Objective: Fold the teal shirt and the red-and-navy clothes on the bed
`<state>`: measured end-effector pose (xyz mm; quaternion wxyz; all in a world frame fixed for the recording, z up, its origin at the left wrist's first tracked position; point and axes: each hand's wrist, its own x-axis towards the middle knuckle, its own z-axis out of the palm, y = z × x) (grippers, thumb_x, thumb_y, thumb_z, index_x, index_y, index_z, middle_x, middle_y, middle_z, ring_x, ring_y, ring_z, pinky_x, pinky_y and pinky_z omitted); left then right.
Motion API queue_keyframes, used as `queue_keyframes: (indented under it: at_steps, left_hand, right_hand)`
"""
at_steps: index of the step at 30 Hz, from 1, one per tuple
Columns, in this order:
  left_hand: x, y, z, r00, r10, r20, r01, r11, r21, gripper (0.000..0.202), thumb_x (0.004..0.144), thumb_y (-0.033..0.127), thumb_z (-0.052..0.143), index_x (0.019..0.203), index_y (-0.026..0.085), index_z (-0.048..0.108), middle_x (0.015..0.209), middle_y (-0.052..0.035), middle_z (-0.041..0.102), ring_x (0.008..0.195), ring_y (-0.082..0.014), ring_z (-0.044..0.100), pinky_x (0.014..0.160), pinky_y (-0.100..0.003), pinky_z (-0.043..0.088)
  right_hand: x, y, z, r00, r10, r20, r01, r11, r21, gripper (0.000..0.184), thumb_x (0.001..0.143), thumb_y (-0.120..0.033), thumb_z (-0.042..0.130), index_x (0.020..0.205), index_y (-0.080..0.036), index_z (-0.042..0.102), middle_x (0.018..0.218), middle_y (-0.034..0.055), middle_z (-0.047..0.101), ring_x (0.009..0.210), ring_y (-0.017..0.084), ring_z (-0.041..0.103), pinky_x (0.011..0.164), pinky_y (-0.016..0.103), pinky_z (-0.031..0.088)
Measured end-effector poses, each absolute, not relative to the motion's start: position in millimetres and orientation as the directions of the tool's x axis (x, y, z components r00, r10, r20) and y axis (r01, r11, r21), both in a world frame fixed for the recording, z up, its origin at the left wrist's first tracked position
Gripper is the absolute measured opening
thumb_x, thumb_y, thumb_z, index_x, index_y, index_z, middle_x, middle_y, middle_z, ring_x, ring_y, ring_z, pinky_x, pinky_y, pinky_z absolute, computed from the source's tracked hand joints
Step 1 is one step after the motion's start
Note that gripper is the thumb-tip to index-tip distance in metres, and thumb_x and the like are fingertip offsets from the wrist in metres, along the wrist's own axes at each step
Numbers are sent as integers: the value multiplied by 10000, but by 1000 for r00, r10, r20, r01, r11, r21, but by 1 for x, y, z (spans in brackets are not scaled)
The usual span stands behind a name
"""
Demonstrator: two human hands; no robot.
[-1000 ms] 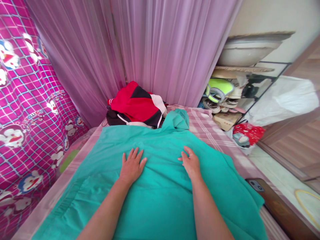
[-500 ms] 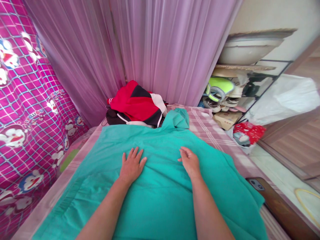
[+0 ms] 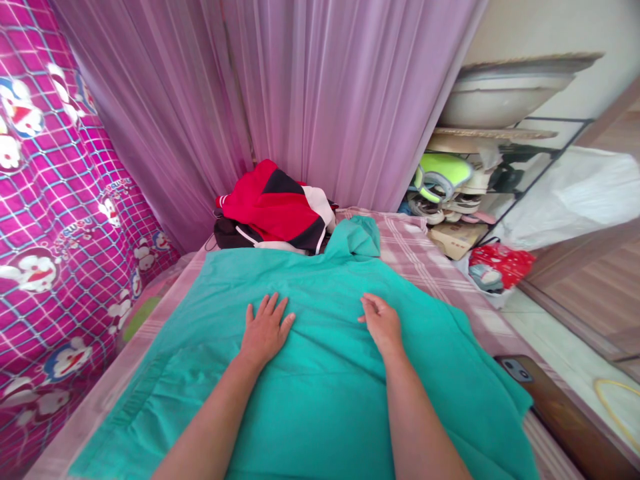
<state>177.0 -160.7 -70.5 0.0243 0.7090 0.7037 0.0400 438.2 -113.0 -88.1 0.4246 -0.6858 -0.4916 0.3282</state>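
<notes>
A large teal garment (image 3: 320, 373) lies spread over a bed with a pink plaid sheet (image 3: 425, 260). My left hand (image 3: 265, 330) rests flat on the teal cloth with its fingers stretched out and apart. My right hand (image 3: 383, 323) also lies palm down on the cloth, a little to the right, fingers loosely extended and holding nothing. Both forearms reach in from the bottom edge. A bunched fold of the teal garment (image 3: 356, 237) rises at its far end.
A pile of red, black and white clothes (image 3: 275, 210) sits at the far end by the purple curtain (image 3: 320, 93). A pink cartoon-print curtain (image 3: 55, 220) hangs on the left. A phone (image 3: 515, 369) lies at the right bed edge. A cluttered shelf (image 3: 465, 193) stands at right.
Both hands stay flat on the teal cloth; my right fingers have drawn in slightly. The view has shifted a little.
</notes>
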Motion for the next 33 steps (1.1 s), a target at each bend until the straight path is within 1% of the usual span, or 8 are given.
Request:
queue_keyframes:
  at_steps: [7,13,17,23,26,28,31,33]
  left_hand:
    - [176,-160,-72,6,1000,21,995,-8,94,557,1010,508,249,1481,279,440,1589,-70,368,1478,-280,299,1176,-609,225]
    - [176,-160,-72,9,1000,25,995,-12,102,558,1008,509,257,1484,281,437,1591,-65,364,1480,-285,295,1179,-606,228]
    - [177,-161,-71,8,999,33,995,-12,98,557,1006,503,262,1478,273,449,1588,-73,368,1476,-291,302,1173,-611,241]
    - [178,-161,-69,0,1000,29,994,-3,113,567,1005,518,251,1476,273,450,1587,-67,373,1477,-286,301,1177,-607,231]
    - [178,-161,-70,2,999,35,992,-6,126,569,1005,515,253,1473,261,455,1583,-79,376,1474,-292,308,1172,-620,231]
    - [178,-161,-70,3,999,42,991,-8,130,572,1006,515,252,1473,256,455,1585,-83,370,1474,-295,306,1169,-628,229]
    - [179,-162,-71,1,998,58,991,-9,131,574,1008,514,244,1474,253,455,1588,-82,362,1476,-296,303,1171,-629,225]
    - [179,-161,-71,2,998,61,990,-11,139,576,1007,516,244,1473,254,457,1585,-83,368,1474,-298,306,1171,-630,226]
  right_hand:
    - [440,-113,-88,286,958,-26,442,-156,-884,364,900,-388,489,1123,-190,698,902,49,762,613,170,701,577,272,504]
    - [439,-113,-86,269,963,-17,489,-152,-859,362,912,-370,477,1120,-179,705,790,42,749,637,192,711,619,292,512]
    - [441,-111,-89,258,966,-11,499,-143,-855,349,906,-352,478,1124,-200,705,876,41,765,624,181,707,652,301,522]
    - [438,-111,-89,262,965,-25,522,-164,-837,346,907,-303,478,1157,-206,696,934,38,768,641,169,707,682,293,524]
    - [435,-113,-88,251,967,-33,568,-175,-804,347,907,-289,492,1171,-195,698,979,57,765,679,177,707,702,296,522]
    - [435,-113,-86,223,975,-29,607,-161,-778,327,897,-288,521,1155,-214,709,999,53,765,713,180,704,704,291,520]
    - [434,-106,-72,99,995,-14,707,-80,-703,268,862,-280,590,1080,-245,741,977,39,771,765,191,703,728,285,515]
    - [431,-92,-52,26,1000,15,775,-11,-632,271,873,-289,590,1093,-243,741,1006,46,770,788,199,705,763,295,514]
